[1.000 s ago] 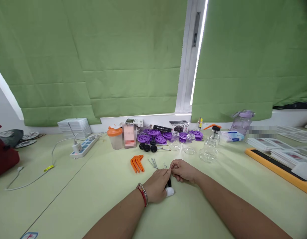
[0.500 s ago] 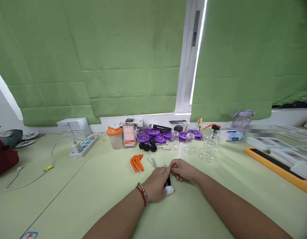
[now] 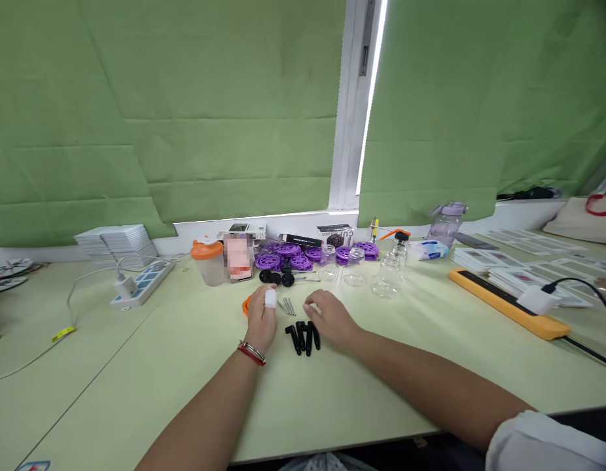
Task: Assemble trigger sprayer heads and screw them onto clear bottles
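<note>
My left hand lies palm down on the pale green table, its fingers stretched over the orange curved parts. One finger wears a white wrap, and a red band sits on the wrist. My right hand rests beside it with fingers curled down, the tips close to a few thin metal pins. What those fingers hold, if anything, is hidden. Several short black pieces lie loose on the table between the two hands.
Behind the hands are purple wheels, black wheels, clear glass jars and an orange-lidded cup. A power strip with cables is at left. An orange tray, cards and a white plug are at right.
The view has shifted right and closer. My hands have parted; the black pieces now lie on the table. My left hand has moved forward onto the orange parts.
</note>
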Tool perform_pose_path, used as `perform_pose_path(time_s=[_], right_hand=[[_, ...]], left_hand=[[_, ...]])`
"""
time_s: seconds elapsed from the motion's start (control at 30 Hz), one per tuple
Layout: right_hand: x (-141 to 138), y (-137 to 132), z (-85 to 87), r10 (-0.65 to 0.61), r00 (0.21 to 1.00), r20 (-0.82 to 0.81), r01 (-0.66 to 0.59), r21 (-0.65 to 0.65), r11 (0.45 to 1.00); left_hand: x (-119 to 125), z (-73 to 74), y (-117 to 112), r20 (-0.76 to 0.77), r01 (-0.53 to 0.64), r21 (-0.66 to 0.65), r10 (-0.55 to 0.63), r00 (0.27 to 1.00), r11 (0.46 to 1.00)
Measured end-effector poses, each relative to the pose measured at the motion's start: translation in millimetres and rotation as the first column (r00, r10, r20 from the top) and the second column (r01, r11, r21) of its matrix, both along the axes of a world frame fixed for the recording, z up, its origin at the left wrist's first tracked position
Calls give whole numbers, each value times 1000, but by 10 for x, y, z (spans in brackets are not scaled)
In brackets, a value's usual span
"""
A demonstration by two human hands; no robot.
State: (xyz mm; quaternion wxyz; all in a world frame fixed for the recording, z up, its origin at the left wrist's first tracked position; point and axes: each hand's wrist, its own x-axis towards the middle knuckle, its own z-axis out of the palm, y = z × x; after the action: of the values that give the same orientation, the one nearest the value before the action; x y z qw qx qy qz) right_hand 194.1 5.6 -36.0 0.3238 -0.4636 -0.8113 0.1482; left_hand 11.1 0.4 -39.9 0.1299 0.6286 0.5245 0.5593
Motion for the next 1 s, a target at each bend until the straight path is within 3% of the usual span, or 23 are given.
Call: perform_pose_path(time_s=[0.07, 0.23, 0.43, 0.6, 0.7, 0.83, 1.0], right_hand=[[-106, -179, 2, 98, 985, 144, -110, 76, 991], [-215, -409, -126, 236, 890, 390, -229, -66, 971], [-102, -454, -169, 325, 853, 408, -291, -146, 946], [200, -485, -199, 306, 862, 404, -272, -141, 952], [437, -311, -242, 208, 884, 419, -169, -130, 977], [643, 118, -275, 55, 894, 444, -26, -70, 997], [650, 528, -288, 52, 883, 467, -51, -15, 999]], left_hand=[[-20, 10, 6, 91, -49, -23, 51, 995, 999], [-46, 14, 13, 124, -102, -55, 108, 986, 993], [-67, -7, 44, 139, -113, -7, 112, 984, 994], [-56, -16, 51, 146, -106, -32, 110, 983, 994], [-28, -28, 50, 162, -91, -45, 97, 982, 995], [0, -53, 55, 183, -50, -62, 60, 981, 997], [-6, -71, 69, 187, -38, -95, 56, 981, 995]])
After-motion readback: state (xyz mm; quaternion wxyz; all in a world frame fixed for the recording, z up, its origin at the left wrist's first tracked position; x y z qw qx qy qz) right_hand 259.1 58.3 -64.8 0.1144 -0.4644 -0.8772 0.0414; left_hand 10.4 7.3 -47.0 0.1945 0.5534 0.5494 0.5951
